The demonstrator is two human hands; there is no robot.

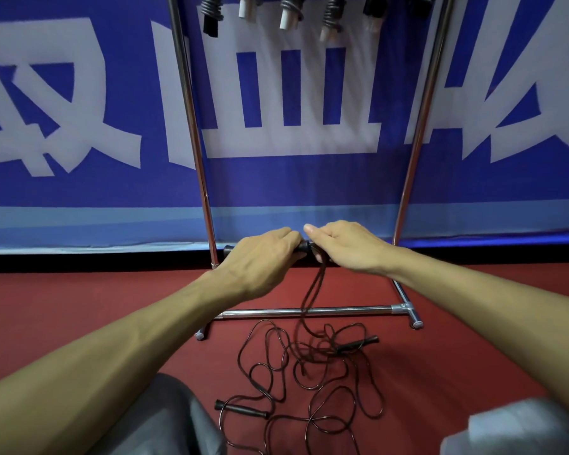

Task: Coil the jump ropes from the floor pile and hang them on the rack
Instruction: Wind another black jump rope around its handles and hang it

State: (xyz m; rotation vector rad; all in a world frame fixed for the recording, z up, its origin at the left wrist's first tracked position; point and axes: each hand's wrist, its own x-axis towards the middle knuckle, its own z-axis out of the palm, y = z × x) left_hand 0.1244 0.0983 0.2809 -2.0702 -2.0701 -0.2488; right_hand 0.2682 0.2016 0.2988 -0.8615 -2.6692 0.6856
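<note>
Left hand [260, 257] clamps the handles [304, 246] together so the cord [312, 290] hangs doubled; right hand [349, 247], seemingly pinching cord, at three o'clock.

Black handle [304, 247] sideways in grip, thin cord [311, 290] dangling straight below into tangled floor pile [309, 372], two loose handles there. Chrome rack [191, 126] right behind grip, coiled ropes [289, 11] hung way above.

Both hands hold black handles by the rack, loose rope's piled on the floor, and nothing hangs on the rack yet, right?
No: the head view shows coiled ropes already hanging on the rack. The left hand and right hand do hold black handles, loose rope piled on the floor.
</note>
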